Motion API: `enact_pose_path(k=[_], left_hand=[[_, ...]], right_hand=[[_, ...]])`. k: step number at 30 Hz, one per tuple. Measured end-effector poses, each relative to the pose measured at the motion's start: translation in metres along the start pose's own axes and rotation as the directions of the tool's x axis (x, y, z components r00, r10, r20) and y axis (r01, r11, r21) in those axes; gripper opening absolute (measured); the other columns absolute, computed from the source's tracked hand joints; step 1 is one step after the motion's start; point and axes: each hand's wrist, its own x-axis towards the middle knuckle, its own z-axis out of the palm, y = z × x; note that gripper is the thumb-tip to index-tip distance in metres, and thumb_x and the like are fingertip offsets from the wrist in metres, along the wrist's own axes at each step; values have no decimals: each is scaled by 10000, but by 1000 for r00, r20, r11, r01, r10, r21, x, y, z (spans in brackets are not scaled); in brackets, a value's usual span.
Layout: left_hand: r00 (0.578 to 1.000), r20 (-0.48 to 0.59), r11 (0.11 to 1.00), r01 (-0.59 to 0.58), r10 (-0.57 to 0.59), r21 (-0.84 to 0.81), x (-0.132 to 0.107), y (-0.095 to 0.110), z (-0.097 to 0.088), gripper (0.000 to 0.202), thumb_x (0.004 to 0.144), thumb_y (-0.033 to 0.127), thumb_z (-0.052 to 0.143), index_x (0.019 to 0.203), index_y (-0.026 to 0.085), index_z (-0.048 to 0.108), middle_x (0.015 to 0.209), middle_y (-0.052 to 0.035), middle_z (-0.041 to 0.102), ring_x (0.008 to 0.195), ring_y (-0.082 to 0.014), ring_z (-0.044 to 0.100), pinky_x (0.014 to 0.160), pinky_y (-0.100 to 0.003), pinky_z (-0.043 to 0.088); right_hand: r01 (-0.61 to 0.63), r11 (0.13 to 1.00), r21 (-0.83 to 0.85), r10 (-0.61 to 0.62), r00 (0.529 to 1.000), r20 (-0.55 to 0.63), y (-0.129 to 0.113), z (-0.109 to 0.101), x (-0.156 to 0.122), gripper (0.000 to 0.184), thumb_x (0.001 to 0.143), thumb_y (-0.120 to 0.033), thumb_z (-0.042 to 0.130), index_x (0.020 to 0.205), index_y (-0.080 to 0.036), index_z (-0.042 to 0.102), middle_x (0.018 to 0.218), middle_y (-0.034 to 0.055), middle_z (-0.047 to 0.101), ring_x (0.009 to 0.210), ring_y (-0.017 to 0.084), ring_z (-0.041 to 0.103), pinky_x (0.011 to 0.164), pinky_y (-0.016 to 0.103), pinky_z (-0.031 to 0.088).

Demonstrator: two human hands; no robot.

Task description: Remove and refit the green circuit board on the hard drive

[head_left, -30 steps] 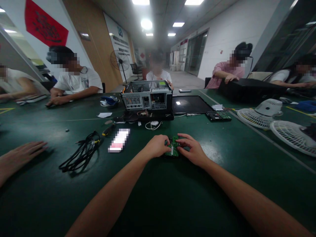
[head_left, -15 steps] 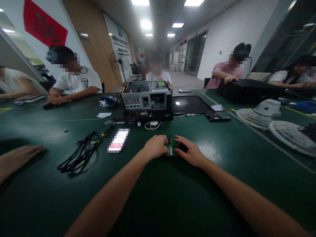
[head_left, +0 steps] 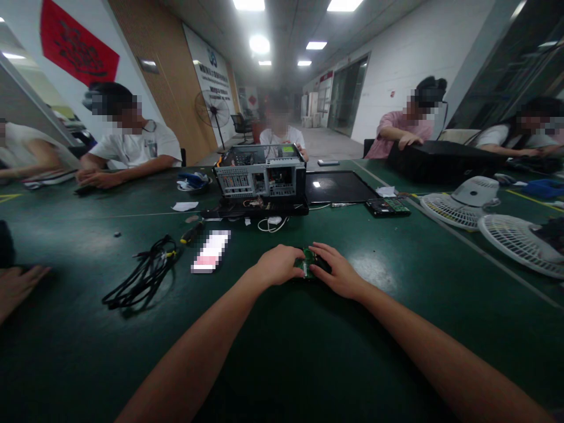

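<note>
A small green circuit board [head_left: 307, 265] with a dark edge lies on the green table straight ahead of me. My left hand [head_left: 279, 264] is curled over its left side, thumb and fingers gripping it. From the right, my right hand [head_left: 338, 270] holds the other side, its fingertips reaching over the top of the board. Much of the board is hidden under my fingers.
To the left are a blurred-out phone [head_left: 211, 251], a yellow-black screwdriver [head_left: 192, 232], a coiled black cable [head_left: 147, 271] and another person's hand [head_left: 22, 288]. An opened computer case [head_left: 259, 179] stands ahead, a flat black panel [head_left: 341, 187] beside it. White fan parts [head_left: 522, 244] lie right.
My right hand has shifted slightly left and my fingers cover more of the board. The other person's hand at the left edge has drawn back to the left.
</note>
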Motion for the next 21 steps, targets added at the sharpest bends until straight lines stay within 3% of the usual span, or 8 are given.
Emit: enact_pose_path(k=[5,11,15,17,21], left_hand=[[1000,8,999,-28,28,-19,-2,0,-1,393,877,432,677,1248,305,684,1265,-53,703,1137,-267,667,951,-337,477],[997,51,998,-58,60,-39,-4,3,-3,537,828,475,735,1332,317,639,1324,-52,681,1164,-275,652,965,-346,478],[997,75,1000,-8,6,29,-2,8,0,597,763,474,796,1317,303,649,1327,-87,675,1165,-313,648,941,-380,500],[997,73,999,7,-10,50,-2,9,1,601,756,484,802,1309,301,651,1329,-99,670,1164,-330,647,928,-399,511],[997,74,998,-7,3,57,-3,8,2,584,783,479,782,1325,319,632,1337,-85,664,1171,-329,647,937,-410,513]], right_hand=[[-13,1000,11,14,1000,-25,1,0,0,475,958,-401,624,1405,-250,567,1350,118,573,1261,256,565,1124,469,452],[-13,1000,-11,13,998,-54,2,2,0,439,971,-396,602,1382,-245,576,1403,120,536,1324,263,520,1151,468,421],[-79,985,-156,54,986,-155,18,-9,1,343,953,-316,589,1280,-223,639,1313,120,582,1241,265,564,1097,461,461],[-183,931,-316,119,970,-210,32,-23,-2,290,918,-268,603,1190,-203,679,1195,122,622,1145,274,598,1045,458,485],[-488,688,-538,388,873,-296,62,-63,-11,256,878,-297,636,1077,-158,719,1060,159,651,992,284,635,929,418,512]])
